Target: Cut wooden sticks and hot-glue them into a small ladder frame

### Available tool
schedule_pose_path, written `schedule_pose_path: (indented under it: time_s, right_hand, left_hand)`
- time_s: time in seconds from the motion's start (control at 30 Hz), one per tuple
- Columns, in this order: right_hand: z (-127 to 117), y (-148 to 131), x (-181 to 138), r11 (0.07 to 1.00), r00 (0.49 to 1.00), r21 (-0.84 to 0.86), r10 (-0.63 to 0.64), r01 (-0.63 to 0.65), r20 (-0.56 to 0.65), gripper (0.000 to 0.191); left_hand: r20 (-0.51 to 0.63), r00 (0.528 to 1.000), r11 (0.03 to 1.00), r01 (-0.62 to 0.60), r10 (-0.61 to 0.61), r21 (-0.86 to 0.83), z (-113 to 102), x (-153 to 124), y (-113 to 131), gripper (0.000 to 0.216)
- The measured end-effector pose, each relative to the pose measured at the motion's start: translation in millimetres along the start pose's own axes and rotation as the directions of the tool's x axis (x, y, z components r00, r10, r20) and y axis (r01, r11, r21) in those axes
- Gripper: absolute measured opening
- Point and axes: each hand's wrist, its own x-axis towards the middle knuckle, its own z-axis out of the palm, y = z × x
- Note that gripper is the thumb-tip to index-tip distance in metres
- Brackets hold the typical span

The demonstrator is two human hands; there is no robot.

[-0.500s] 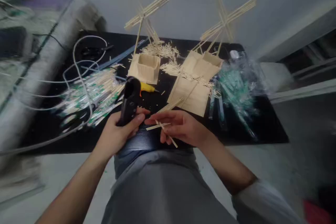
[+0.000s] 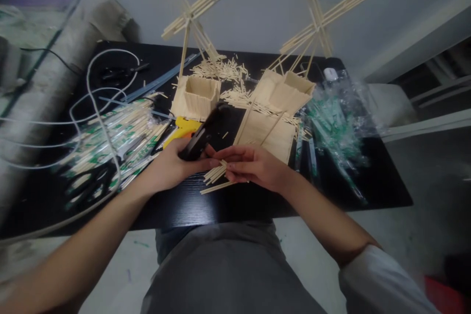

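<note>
My left hand is wrapped around a black tool; its exact kind is unclear. The tool slants up and away over the table. My right hand is closed in a pinch on thin wooden sticks, close to my left thumb. Their ends poke out to the left below the fingers; how many are gripped is hidden. One more wooden stick angles out just beneath them. Beyond my left hand lies a yellow glue gun, partly covered by the black tool.
Two stick-built windmill models, one with a left box and one with a right box, stand at the back. Short offcuts lie between them. Bagged sticks, a white cable and scissors occupy the left; plastic wrappers the right.
The black tool has tipped from nearly upright to slanting right. My hands have come together, and the crossed sticks seen at my right fingers now sit bunched between both hands.
</note>
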Motion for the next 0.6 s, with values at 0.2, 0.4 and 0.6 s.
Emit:
schedule_pose_path:
  time_s: [0.2, 0.4, 0.6]
  right_hand:
    - [-9, -4, 13, 0.999, 0.993, -0.043, -0.01, 0.005, -0.118, 0.026]
    - [-11, 3, 19, 1.0, 0.989, -0.005, -0.008, 0.007, -0.15, 0.031]
    - [-14, 7, 26, 0.999, 0.998, 0.037, 0.007, -0.005, -0.068, 0.022]
  left_hand:
    - [0.034, 0.996, 0.989, -0.088, 0.084, 0.118, -5, 26, -2, 0.026]
    - [-0.083, 0.99, 0.994, -0.111, 0.112, 0.026, 2, 28, -22, 0.024]
    - [-0.182, 0.979, 0.993, -0.108, 0.098, -0.046, 7, 24, -29, 0.018]
